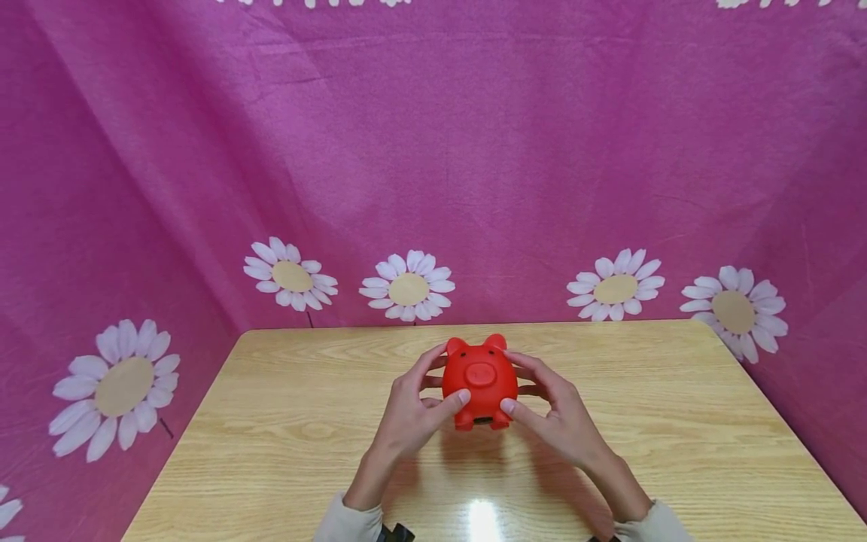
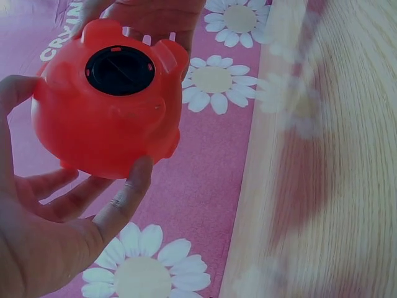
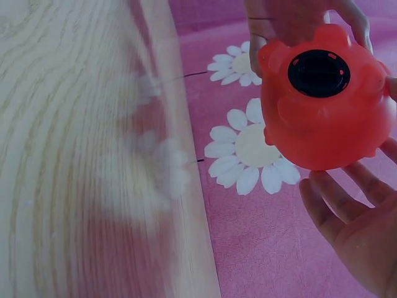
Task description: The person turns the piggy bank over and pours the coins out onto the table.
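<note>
I cradle the red piggy bank [image 1: 480, 381] over the table [image 1: 284, 421], left hand [image 1: 415, 410] and right hand [image 1: 557, 416] gripping opposite flanks, snout toward me, black plug [image 2: 120, 70] underneath.

- A staged recording corner rather than a lived-in room; a magenta cloth backdrop [image 1: 474, 150] hangs creased across the far side and wraps round left and right, hiding any walls
- White daisies [image 1: 407, 286] are printed along the cloth's lower part
- A plain light wooden table [image 1: 305, 421] stands near, its glossy top reflecting a lamp; no furniture or fittings show beyond it
</note>
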`<state>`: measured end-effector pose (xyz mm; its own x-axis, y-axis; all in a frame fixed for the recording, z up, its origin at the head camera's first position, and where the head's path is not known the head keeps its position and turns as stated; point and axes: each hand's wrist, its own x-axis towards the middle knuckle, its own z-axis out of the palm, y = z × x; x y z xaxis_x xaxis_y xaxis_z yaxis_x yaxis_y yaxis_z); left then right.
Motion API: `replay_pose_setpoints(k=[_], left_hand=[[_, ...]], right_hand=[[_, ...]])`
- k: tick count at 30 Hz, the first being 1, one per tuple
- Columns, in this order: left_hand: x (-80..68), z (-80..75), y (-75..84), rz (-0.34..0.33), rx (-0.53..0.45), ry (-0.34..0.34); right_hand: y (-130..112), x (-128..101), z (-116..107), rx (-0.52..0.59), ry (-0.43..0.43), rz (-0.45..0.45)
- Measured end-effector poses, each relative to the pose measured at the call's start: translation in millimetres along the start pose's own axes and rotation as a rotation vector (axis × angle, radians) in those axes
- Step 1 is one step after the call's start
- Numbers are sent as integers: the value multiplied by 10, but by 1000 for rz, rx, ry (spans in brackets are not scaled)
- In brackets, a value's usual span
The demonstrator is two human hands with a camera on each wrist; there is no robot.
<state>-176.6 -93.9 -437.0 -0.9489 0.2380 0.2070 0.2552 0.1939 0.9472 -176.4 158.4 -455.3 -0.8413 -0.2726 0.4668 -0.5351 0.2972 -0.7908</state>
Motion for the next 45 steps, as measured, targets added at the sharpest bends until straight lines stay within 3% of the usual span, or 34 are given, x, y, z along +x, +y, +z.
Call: replay_pose_setpoints(k=[13,24,34,40,45], left_hand=[[-12,-33,-38,-32,58,44],[-14,-25,-60,-31,64,57],[7,-26,-83,3,-10,-32],[16,-67,-65,22,21,-109],[15,-60,-67,18,33,-94]], right_hand=[[-19,40,22,30,-82,57],[33,54,22,36,-87,63],[116,77,18,100,-54,104],[135,72,36,133,-50,130],[144,58,50,147,-49,173]])
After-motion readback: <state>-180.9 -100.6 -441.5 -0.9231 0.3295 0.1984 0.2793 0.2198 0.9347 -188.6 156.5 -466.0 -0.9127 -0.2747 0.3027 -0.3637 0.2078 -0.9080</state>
